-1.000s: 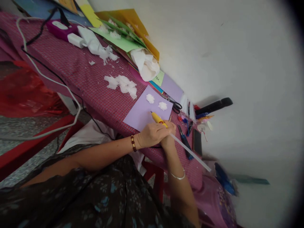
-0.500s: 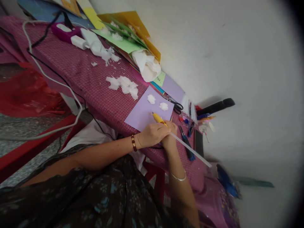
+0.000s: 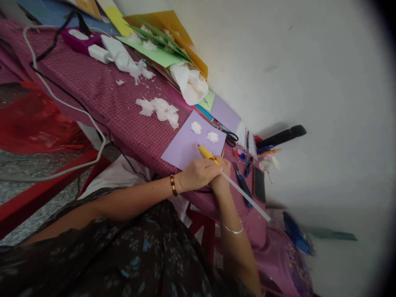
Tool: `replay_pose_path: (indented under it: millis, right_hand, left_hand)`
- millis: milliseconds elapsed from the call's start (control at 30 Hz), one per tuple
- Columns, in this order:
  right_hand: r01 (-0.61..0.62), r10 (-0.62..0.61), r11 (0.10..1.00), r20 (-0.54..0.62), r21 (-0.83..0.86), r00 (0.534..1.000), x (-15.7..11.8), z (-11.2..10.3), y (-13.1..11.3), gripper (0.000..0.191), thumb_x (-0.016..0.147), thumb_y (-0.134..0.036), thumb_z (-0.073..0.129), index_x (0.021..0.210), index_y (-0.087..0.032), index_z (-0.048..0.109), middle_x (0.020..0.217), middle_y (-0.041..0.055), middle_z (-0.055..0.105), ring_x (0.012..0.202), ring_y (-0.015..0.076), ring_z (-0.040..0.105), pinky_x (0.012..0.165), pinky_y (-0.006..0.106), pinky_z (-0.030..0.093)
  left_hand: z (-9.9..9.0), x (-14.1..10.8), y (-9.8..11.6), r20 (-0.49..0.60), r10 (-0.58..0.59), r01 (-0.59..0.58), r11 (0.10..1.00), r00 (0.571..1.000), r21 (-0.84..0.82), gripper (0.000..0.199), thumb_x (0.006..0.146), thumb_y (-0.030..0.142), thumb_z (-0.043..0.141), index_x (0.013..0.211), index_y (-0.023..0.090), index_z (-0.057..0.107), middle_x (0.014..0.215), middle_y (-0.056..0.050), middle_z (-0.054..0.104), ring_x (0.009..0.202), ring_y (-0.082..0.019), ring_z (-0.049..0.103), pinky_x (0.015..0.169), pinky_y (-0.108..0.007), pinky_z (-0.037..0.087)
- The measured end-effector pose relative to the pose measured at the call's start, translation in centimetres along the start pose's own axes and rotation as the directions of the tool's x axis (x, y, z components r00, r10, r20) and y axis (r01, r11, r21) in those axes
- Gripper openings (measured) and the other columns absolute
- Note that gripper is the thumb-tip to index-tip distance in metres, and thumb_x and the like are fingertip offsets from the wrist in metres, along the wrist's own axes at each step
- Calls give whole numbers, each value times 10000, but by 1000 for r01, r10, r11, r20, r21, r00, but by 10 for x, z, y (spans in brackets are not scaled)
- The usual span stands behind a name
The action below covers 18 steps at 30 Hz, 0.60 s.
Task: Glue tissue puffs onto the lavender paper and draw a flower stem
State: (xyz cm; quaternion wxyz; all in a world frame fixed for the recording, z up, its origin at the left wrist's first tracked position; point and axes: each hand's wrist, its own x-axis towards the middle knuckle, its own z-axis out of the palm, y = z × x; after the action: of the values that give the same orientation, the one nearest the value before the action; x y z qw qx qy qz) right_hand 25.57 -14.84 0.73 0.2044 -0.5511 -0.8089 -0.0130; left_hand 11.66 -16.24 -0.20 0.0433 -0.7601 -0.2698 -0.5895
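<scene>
My left hand (image 3: 199, 175), with a beaded bracelet at its wrist, is closed round the yellow glue gun (image 3: 205, 153). Beside and partly behind it, my right hand (image 3: 223, 175) is wrapped about the rear of the same tool, its grip mostly hidden. A long translucent glue stick (image 3: 246, 196) sticks out behind, toward the lower right. The nozzle points at a purple sheet (image 3: 177, 150), close over a small pinkish spot. Two fluffy white clumps, one (image 3: 196, 127) and another (image 3: 212, 137), lie on that sheet.
Torn white tissue (image 3: 158, 110) lies left of the sheet. Black-handled scissors (image 3: 231, 137), a dark cutter (image 3: 243, 184) and a phone-like dark slab (image 3: 259, 184) are at right. Behind are coloured papers (image 3: 161, 53) and a purple power strip (image 3: 81, 41). A white cable (image 3: 62, 95) loops at left.
The far end of the glue stick has swung slightly down and left, and the nozzle has shifted a little. Both hands keep their hold. The whole view has moved slightly.
</scene>
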Motion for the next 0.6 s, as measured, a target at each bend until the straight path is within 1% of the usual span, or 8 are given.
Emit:
replay_pose_path:
  millis: [100,167,200,267,333,467,600]
  right_hand:
    - [4,-4,1000,1,10,1000,0,3,3,141,919,-204,462,909,-205,603,878,62,677,857,215,601,876,371,354]
    - [-7,7,1000,-6,22,1000,-1,4,5,160,924,-205,448,919,-194,607,865,65,670,847,210,594,854,361,357]
    - [-12,13,999,-9,30,1000,-1,4,5,165,924,-205,446,924,-190,611,860,66,668,846,208,591,846,356,358]
    - [-20,20,999,-3,48,1000,-2,2,5,174,923,-201,449,949,-190,621,862,67,669,854,208,585,835,348,361]
    - [-25,24,998,18,66,1000,-2,-1,4,183,918,-197,457,988,-196,627,882,64,673,868,210,575,835,344,363]
    - [-25,19,997,74,74,997,0,-2,2,176,902,-177,466,964,-182,631,864,55,660,839,204,562,840,349,353]
    - [-32,24,997,105,73,994,3,3,3,139,901,-184,476,892,-183,615,816,59,637,801,207,557,828,361,346]
  left_hand:
    - [-2,1,0,-16,-1,1,1000,1000,7,232,985,185,442,944,123,662,821,-51,689,800,-136,652,746,-251,556]
    - [-3,1,0,-39,37,-37,999,999,11,205,975,198,476,1024,137,665,795,-34,683,751,-134,639,692,-251,539]
    - [-4,1,0,-43,73,-73,997,996,2,193,968,202,495,1027,141,667,764,-23,671,713,-131,623,662,-252,524]
    - [-4,1,0,-37,139,-140,990,990,-27,170,958,201,516,962,141,675,708,-8,640,670,-128,590,635,-257,496]
    - [-4,0,-1,-31,162,-163,986,986,-41,187,961,193,508,898,135,674,699,-9,628,672,-128,575,643,-263,484]
    - [-3,0,-1,-18,111,-111,993,994,-33,208,959,182,505,858,115,674,719,-26,635,686,-126,563,660,-261,476]
    - [-2,1,-1,-4,95,-95,995,995,7,259,962,184,487,769,129,651,657,-14,591,642,-122,527,620,-253,447]
